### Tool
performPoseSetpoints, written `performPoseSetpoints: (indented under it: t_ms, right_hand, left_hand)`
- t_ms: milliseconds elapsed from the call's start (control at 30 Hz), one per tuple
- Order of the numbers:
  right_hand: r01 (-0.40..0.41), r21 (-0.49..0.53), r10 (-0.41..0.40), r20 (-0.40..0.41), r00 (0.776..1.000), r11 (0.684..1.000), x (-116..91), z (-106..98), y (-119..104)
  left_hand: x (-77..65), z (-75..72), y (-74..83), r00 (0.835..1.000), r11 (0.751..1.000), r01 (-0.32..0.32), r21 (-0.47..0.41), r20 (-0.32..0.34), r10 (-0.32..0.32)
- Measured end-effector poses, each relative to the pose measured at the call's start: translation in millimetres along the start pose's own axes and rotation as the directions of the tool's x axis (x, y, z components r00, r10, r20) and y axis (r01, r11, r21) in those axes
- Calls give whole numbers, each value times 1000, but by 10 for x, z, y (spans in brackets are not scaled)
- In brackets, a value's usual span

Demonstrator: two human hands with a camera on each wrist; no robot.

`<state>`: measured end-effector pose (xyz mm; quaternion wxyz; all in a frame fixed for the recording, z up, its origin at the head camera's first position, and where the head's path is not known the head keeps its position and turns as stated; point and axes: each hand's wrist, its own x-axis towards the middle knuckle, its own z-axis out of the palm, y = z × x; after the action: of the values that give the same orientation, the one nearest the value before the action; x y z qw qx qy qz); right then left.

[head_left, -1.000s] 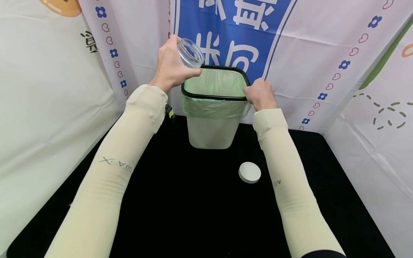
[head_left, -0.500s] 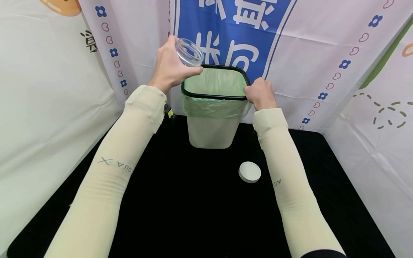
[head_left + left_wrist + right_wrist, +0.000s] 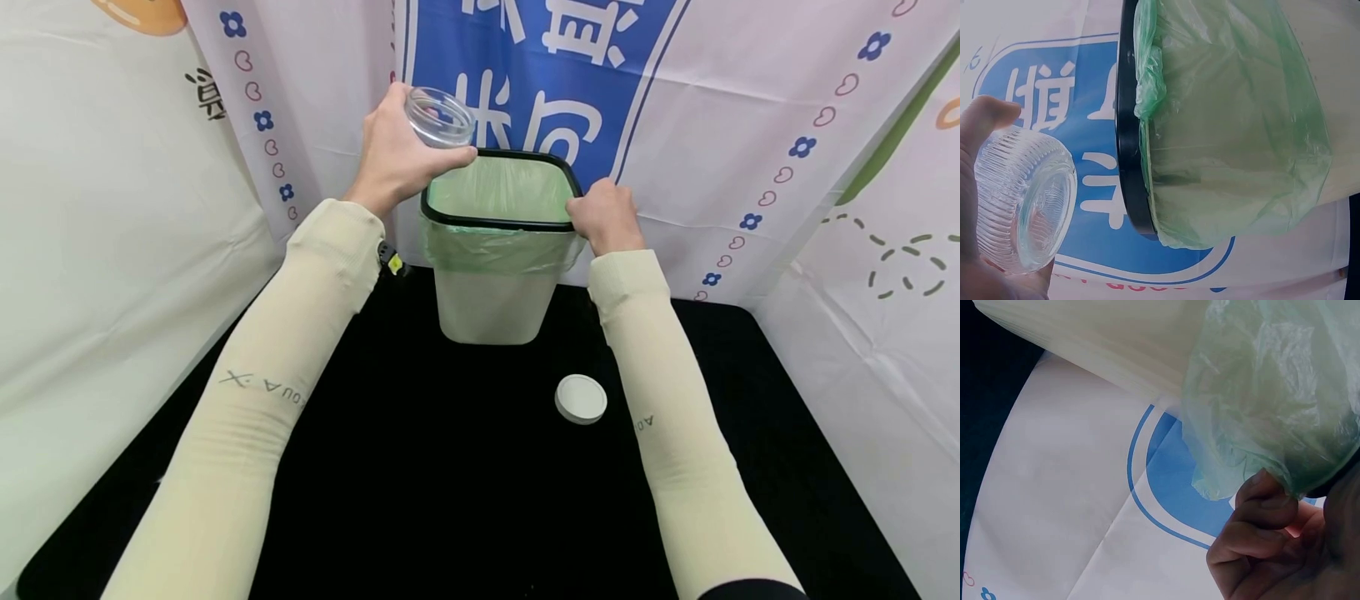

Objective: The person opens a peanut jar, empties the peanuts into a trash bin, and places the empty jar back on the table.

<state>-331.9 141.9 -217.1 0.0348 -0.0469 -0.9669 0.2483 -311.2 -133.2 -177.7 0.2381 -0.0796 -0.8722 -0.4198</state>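
Note:
My left hand (image 3: 397, 150) grips a clear glass jar (image 3: 441, 119), lidless and tilted, just above the far left corner of a trash can (image 3: 487, 308). Ribbed glass shows on the jar (image 3: 1019, 194) in the left wrist view, and I see nothing inside it. A green plastic bag (image 3: 495, 250) lines the can and folds down over its outside beneath a black rim (image 3: 517, 225). My right hand (image 3: 606, 218) holds that rim at the right side, fingers curled under the bag's edge (image 3: 1260, 425) in the right wrist view.
A white round lid (image 3: 581, 398) lies on the black tabletop (image 3: 450, 467), in front of the can and right of centre. Behind the can hangs a printed cloth (image 3: 720, 108) with a blue panel. White cloth walls (image 3: 112, 208) close in the left and right sides.
The jar has turned slightly toward upright in my left hand, which has shifted a little. My right hand keeps its hold on the rim.

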Motion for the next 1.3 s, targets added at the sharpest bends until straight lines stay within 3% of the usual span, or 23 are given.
performPoseSetpoints:
  t_ms: [700,1300]
  right_hand:
    - [-3,2,3,2,1000,1000,-8,-7,4]
    - [-1,-11,1,4,1000,1000,8,-1,-3]
  left_hand:
    - [-37,-22,12,999,998,45,-34,21,-44]
    - [-137,-53,99,997,991,69,-114,47,-64]
